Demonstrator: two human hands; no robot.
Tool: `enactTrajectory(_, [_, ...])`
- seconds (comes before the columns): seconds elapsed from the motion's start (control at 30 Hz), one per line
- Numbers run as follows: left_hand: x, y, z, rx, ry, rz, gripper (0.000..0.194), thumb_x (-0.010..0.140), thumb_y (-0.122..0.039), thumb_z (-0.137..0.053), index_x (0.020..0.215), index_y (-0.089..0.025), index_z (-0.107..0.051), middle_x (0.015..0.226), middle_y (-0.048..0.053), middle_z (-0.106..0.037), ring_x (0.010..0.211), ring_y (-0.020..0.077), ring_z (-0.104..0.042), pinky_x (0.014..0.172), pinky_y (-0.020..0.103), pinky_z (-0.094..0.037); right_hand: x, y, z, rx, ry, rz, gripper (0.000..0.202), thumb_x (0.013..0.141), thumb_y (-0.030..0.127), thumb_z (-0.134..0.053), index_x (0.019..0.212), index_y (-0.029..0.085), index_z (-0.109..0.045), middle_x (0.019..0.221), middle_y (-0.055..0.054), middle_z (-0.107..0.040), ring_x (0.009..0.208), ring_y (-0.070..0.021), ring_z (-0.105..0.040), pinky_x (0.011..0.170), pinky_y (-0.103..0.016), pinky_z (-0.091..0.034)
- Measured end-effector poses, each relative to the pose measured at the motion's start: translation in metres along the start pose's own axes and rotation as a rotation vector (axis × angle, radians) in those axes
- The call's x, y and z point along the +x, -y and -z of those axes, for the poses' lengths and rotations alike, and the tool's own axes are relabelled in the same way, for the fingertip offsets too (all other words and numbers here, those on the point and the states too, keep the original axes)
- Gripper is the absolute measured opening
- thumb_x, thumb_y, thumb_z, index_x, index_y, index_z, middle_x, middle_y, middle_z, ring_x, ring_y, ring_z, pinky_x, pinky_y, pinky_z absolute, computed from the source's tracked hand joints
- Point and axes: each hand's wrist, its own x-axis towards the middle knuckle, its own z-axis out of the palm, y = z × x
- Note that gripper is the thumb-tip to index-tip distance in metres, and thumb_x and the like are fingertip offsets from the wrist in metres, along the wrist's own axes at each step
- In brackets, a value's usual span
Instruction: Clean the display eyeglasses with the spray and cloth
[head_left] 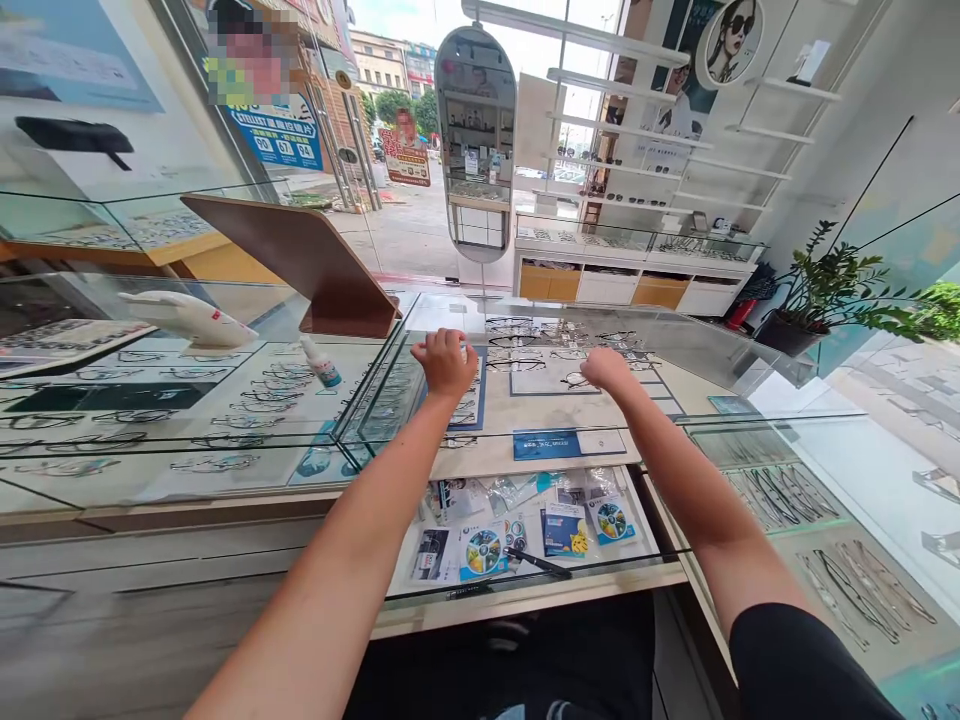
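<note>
My left hand (448, 364) is closed with curled fingers, above the left side of the glass display case (480, 425). A small pale patch shows by its thumb; I cannot make out what it holds. My right hand (606, 368) is closed with its fingertips at a thin-rimmed pair of eyeglasses (574, 380), and seems to pinch it. Close by, a dark-framed pair of eyeglasses (517, 365) lies on a white, blue-edged tray (551, 387). More frames sit in rows behind. A blue-and-white card (568, 444) lies nearer to me.
Below is an open drawer (442, 625) with leaflets, plastic bags and a black pen (538, 562). On the left counter stand a brown tilted mirror back (292, 250), a small bottle (321, 365) and a white hand-shaped stand (191, 318). An oval mirror (478, 140) rises beyond.
</note>
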Motion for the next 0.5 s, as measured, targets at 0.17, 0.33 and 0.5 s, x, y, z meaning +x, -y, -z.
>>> enactTrajectory(0.17, [-0.007, -0.017, 0.019, -0.028, 0.001, -0.017, 0.016, 0.103, -0.025, -0.049, 0.103, -0.022, -0.064, 0.123, 0.017, -0.074, 0.13, 0.0386, -0.057, 0.111, 0.053, -0.026, -0.028, -0.007, 0.009, 0.205, -0.119, 0.08, 0.026, 0.108, 0.033, -0.065, 0.101, 0.015, -0.081, 0.114, -0.021, -0.082, 0.112, -0.0316, -0.079, 0.099, -0.044, -0.061])
enactTrajectory(0.33, [-0.03, -0.048, 0.041, -0.169, 0.007, -0.034, 0.017, 0.105, -0.027, -0.051, 0.099, -0.022, -0.066, 0.114, 0.012, -0.079, 0.124, 0.0332, -0.061, 0.107, 0.048, -0.026, -0.068, 0.006, -0.003, 0.485, -0.291, 0.347, 0.031, 0.107, 0.03, -0.052, 0.111, 0.022, -0.082, 0.109, -0.01, -0.088, 0.109, -0.0263, -0.081, 0.093, -0.033, -0.058])
enactTrajectory(0.5, [-0.061, -0.061, 0.063, -0.426, 0.048, 0.003, 0.024, 0.105, -0.033, -0.052, 0.089, -0.022, -0.066, 0.102, 0.008, -0.079, 0.11, 0.0289, -0.067, 0.106, 0.047, -0.034, -0.098, 0.027, -0.035, 0.732, -0.357, 0.562, 0.038, 0.107, 0.034, -0.047, 0.12, 0.024, -0.08, 0.119, -0.008, -0.088, 0.104, -0.0219, -0.082, 0.089, -0.031, -0.061])
